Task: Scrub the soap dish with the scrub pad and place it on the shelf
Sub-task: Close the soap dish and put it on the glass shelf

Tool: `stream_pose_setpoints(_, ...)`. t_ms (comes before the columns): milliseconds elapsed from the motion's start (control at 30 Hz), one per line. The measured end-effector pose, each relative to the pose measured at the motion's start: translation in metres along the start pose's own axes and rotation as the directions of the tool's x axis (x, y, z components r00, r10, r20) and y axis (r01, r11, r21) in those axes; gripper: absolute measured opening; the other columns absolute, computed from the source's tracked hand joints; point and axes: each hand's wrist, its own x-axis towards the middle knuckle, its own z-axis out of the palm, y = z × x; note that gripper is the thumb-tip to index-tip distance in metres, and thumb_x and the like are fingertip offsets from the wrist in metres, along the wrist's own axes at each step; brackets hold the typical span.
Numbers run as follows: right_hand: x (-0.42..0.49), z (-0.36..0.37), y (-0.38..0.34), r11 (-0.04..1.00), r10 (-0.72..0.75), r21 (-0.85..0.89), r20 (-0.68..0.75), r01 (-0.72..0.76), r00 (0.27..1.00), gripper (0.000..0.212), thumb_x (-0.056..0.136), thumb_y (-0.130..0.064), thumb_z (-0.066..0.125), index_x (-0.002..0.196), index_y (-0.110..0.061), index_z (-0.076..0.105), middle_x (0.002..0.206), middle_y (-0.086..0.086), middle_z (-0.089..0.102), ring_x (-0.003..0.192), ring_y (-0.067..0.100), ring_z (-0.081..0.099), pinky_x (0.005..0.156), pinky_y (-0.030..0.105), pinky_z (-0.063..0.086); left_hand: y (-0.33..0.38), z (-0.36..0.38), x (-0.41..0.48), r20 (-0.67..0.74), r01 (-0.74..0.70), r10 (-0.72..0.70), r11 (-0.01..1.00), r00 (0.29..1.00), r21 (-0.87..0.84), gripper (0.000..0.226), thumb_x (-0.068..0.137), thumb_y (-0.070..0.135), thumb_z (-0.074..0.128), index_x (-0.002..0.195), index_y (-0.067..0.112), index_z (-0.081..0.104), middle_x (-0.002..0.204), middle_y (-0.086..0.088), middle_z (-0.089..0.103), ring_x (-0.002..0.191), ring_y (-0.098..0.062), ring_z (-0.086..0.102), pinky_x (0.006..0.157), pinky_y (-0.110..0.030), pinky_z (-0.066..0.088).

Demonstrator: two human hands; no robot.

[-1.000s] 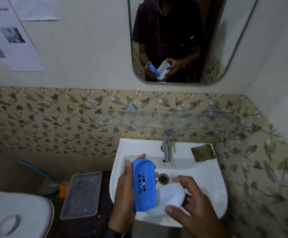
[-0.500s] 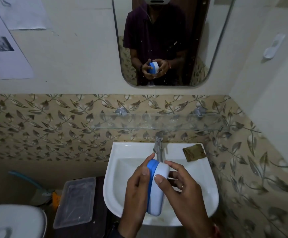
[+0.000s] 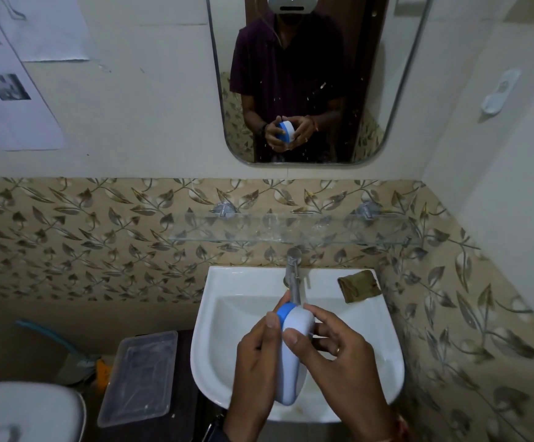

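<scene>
— Where's the soap dish (image 3: pixel 294 355)?
— On edge, long axis pointing away from me, pinched between my left grip (image 3: pixel 254 358) and right grip (image 3: pixel 342 358) over the sink (image 3: pixel 224 282). The shelf (image 3: pixel 323 229) is straight ahead, higher.

Your left hand (image 3: pixel 256 355) and right hand (image 3: pixel 345 355) hold the dish (image 3: pixel 294 346) over the sink (image 3: pixel 214 282) bowl. The tap (image 3: pixel 292 275) stands just behind the dish's far end, straight between it and the shelf (image 3: pixel 291 229). You have open air on either side of the tap, up to the shelf's front edge. The glass lies bare from the left bracket (image 3: pixel 224 209) to the right bracket (image 3: pixel 367 210). The mirror (image 3: pixel 294 74) hangs above it, with a band of tile between. On your right, the side wall (image 3: pixel 498 218) closes in near the shelf's end, and the pad (image 3: pixel 358 286) lies on the sink's back corner. A tub (image 3: pixel 141 374) sits just left of the sink.
</scene>
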Motion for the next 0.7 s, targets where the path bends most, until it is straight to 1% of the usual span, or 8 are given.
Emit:
stream_pose_setpoints(67,0.001,0.000,0.002,0.999,0.017,-0.047,-0.006,-0.018,1.000,0.077,0.048,-0.076,0.071,0.115,-0.038,0.066,0.090,-0.020,0.074,0.081,-0.002,0.071,0.068,0.013,0.058,-0.001,-0.003,0.003,0.014,0.044,-0.044,0.999,0.999,0.028,0.045,0.098,0.064,0.035,0.127,0.048,0.067,0.112,0.004,0.079,0.105,-0.017,0.074,0.093,-0.032,0.059)
stream_pose_setpoints(167,0.006,-0.004,0.004,0.994,0.056,-0.094,0.048,-0.052,0.997,0.065,0.055,-0.080,0.063,0.105,-0.038,0.068,0.087,-0.012,0.074,0.077,0.002,0.071,0.066,0.025,0.062,0.002,-0.012,0.012,0.046,0.145,-0.145,0.989,0.988,0.000,0.050,0.097,0.063,0.036,0.121,0.040,0.073,0.111,0.000,0.080,0.107,-0.020,0.074,0.104,-0.048,0.053)
stream_pose_setpoints(233,0.010,-0.009,0.004,0.990,0.133,0.033,0.122,-0.138,0.984,0.058,0.060,-0.074,0.064,0.104,-0.036,0.070,0.087,-0.004,0.075,0.079,0.011,0.073,0.064,0.034,0.063,0.004,-0.017,0.018,0.048,0.237,-0.233,0.960,0.971,-0.151,0.057,0.089,0.070,0.042,0.118,0.033,0.075,0.116,-0.010,0.078,0.111,-0.030,0.072,0.106,-0.055,0.049)
stream_pose_setpoints(333,0.011,-0.011,0.004,0.974,0.167,0.122,0.172,-0.189,0.971,0.061,0.063,-0.063,0.069,0.116,-0.032,0.068,0.089,0.004,0.075,0.085,0.017,0.074,0.069,0.035,0.063,0.002,-0.021,0.022,0.042,0.308,-0.313,0.885,0.949,-0.348,0.069,0.078,0.072,0.049,0.122,0.025,0.074,0.124,-0.018,0.073,0.116,-0.040,0.068,0.109,-0.062,0.044)
stream_pose_setpoints(467,0.000,-0.008,0.017,0.987,0.150,0.036,0.165,-0.158,0.975,0.052,0.073,-0.039,0.081,0.120,-0.048,0.058,0.095,-0.004,0.074,0.082,0.010,0.073,0.070,0.025,0.060,-0.008,-0.014,0.019,0.037,0.368,-0.395,0.811,0.918,-0.454,0.074,0.090,0.069,0.041,0.131,0.013,0.067,0.126,-0.025,0.069,0.120,-0.046,0.063,0.112,-0.063,0.039)
stream_pose_setpoints(600,-0.008,-0.009,0.023,0.956,0.239,0.120,0.203,-0.267,0.949,0.061,0.077,-0.022,0.081,0.119,-0.057,0.055,0.093,0.001,0.073,0.082,0.025,0.074,0.067,0.046,0.063,-0.010,-0.011,0.018,0.135,0.453,-0.447,0.752,0.884,-0.480,0.080,0.094,0.070,0.035,0.131,0.007,0.066,0.130,-0.032,0.064,0.127,-0.053,0.055,0.114,-0.067,0.034)
stream_pose_setpoints(667,-0.010,-0.011,0.026,0.948,0.247,0.153,0.193,-0.277,0.950,0.068,0.073,-0.022,0.083,0.121,-0.060,0.051,0.093,0.006,0.071,0.081,0.030,0.073,0.064,0.047,0.062,-0.009,-0.010,0.020,0.146,0.454,-0.439,0.767,0.887,-0.453,0.077,0.096,0.065,0.035,0.131,0.003,0.065,0.128,-0.033,0.065,0.128,-0.054,0.053,0.115,-0.063,0.036)
stream_pose_setpoints(700,-0.011,-0.011,0.028,0.942,0.251,0.177,0.191,-0.285,0.949,0.073,0.071,-0.023,0.084,0.122,-0.062,0.048,0.093,0.009,0.070,0.081,0.032,0.073,0.064,0.047,0.062,-0.009,-0.010,0.022,0.102,0.416,-0.415,0.802,0.904,-0.428,0.073,0.098,0.061,0.036,0.129,0.002,0.065,0.123,-0.032,0.068,0.124,-0.053,0.057,0.112,-0.061,0.041)
